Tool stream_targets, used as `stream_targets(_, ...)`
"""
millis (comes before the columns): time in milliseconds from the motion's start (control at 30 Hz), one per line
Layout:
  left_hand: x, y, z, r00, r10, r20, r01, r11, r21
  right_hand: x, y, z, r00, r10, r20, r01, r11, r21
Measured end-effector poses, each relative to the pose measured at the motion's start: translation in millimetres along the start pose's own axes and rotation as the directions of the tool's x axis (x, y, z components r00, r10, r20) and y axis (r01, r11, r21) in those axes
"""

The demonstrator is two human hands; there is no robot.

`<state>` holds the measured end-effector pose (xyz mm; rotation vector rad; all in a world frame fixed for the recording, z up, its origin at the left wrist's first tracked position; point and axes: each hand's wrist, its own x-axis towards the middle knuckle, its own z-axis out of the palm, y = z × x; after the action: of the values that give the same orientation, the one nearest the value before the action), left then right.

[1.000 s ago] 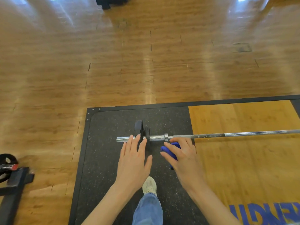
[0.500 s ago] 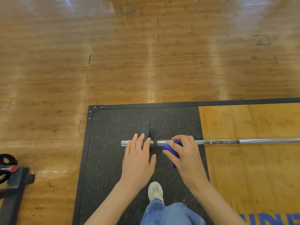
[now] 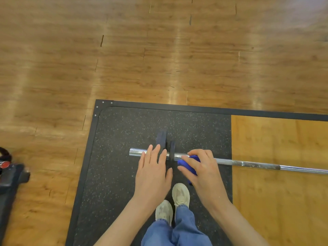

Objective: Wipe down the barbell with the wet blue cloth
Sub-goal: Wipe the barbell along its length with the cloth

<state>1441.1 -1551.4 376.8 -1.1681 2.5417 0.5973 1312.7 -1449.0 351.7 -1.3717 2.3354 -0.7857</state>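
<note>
Barbell [image 3: 257, 164] sleeve at lower centre now carries both hands: right hand [image 3: 202, 167], gripping the blue cloth [image 3: 190, 163], has closed onto it; left hand [image 3: 153, 172] rests flat, so wiping can begin.

Long glossy chrome metal barbell [image 3: 257, 165], duller mid-shaft; soft-looking blue cloth [image 3: 192, 164]; speckled matt black mat [image 3: 124, 174], probably rubber; shiny wooden floor [image 3: 159, 59] beyond the hands.

**Around the Lifting Platform**

A black speckled rubber mat [image 3: 134, 132] is lying on glossy wooden flooring [image 3: 159, 59], bordering a wooden platform panel [image 3: 284, 201]. Dark gym equipment [image 3: 10, 176] (partly cropped) is sitting at far left. Pale sneakers [image 3: 181, 194] and blue jeans [image 3: 177, 231] are showing below.
</note>
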Motion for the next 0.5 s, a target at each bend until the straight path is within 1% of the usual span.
stream_targets(167, 20.9, -12.1, 57.1, 0.999, 0.013, -0.038, -0.012, 0.999, 0.039, 4.1, 26.8, 29.1, 0.999, 0.017, 0.039, -0.018, 1.0, 0.019)
stream_targets(367, 47.0, -31.3, 108.0, 0.995, 0.038, -0.089, -0.032, 0.997, 0.072, 3.8, 50.8, 78.3, 0.997, 0.016, 0.075, -0.019, 0.999, 0.028)
stream_targets(500, 64.5, -54.3, 143.2, 0.993, 0.063, -0.101, -0.058, 0.997, 0.051, 5.1, 60.4, 111.3, 0.997, 0.011, 0.075, -0.015, 0.999, 0.051)
